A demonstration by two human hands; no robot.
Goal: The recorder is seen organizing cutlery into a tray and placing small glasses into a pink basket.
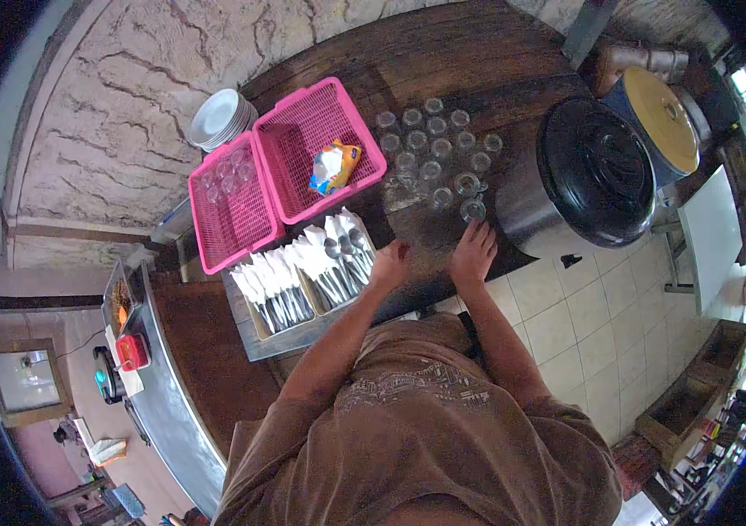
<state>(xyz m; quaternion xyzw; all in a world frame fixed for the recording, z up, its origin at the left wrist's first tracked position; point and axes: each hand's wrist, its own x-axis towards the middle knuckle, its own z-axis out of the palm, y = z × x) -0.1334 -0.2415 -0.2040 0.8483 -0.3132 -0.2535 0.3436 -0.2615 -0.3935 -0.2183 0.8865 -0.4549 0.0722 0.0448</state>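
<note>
On the dark wooden table [412, 276], my right hand [474, 253] reaches to the nearest of several small clear glasses [472, 210]; its fingertips are at the rim, and whether they grip it is unclear. My left hand [391, 264] is beside the cutlery tray, fingers curled; it is unclear whether anything is in them. The tray [290, 329] holds spoons and other cutlery wrapped in white paper. Beyond it are two pink plastic baskets: the left basket [241, 243] contains several glasses [225, 174], the right basket [294, 214] a yellow and blue packet [335, 167].
A stack of white plates [218, 121] stands by the wall behind the baskets. To the right are a large metal pot with a black lid [593, 167] and a container with a yellow lid [662, 121]. A metal-edged counter [175, 394] runs along the left.
</note>
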